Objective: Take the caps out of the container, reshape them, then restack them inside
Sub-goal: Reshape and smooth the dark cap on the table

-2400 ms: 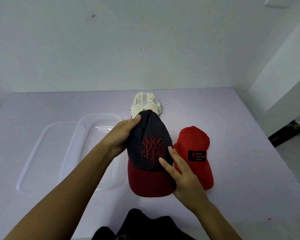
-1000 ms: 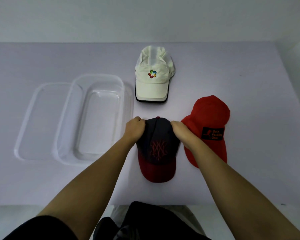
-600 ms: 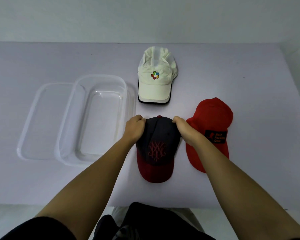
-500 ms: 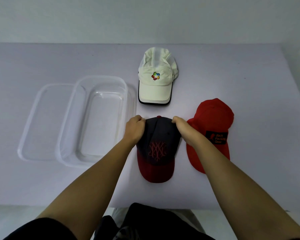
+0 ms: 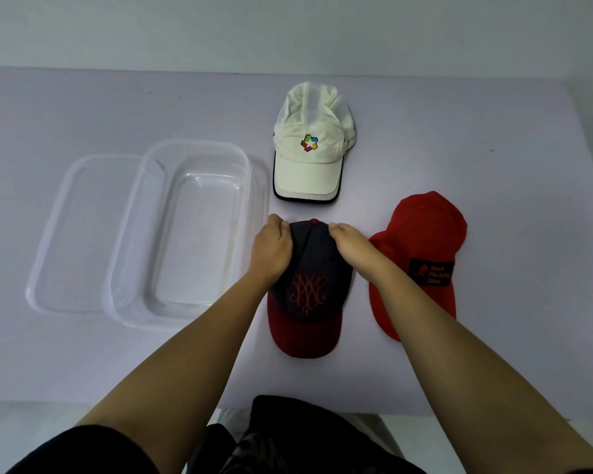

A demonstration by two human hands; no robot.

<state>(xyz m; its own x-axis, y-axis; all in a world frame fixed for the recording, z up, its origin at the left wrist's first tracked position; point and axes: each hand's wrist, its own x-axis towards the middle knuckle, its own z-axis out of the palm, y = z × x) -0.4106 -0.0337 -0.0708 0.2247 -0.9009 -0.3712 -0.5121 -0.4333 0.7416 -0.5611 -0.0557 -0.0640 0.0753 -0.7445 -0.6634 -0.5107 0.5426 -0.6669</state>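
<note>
Now, grip first.
Left hand: fingers curled and closed on the left rear of the dark cap's crown, pinching the fabric.
Right hand: fingers curled and closed on the right rear of the same crown, just beside the top button.
Dark cap: navy crown with red stitched emblem, maroon brim pointing to the table's near edge; it lies on the table near the middle of that edge, between the container and the red cap.
Caps: three, all out on the table.
White cap: beyond the dark one, towards the far edge, brim towards the near edge, coloured logo on the front; apart from both hands.
Red cap: right of the dark cap, black patch on its front, partly behind the right forearm.
Container: one, clear plastic, left of the caps, nothing inside.
Lid: one, clear, lying flat against the container's left side.
</note>
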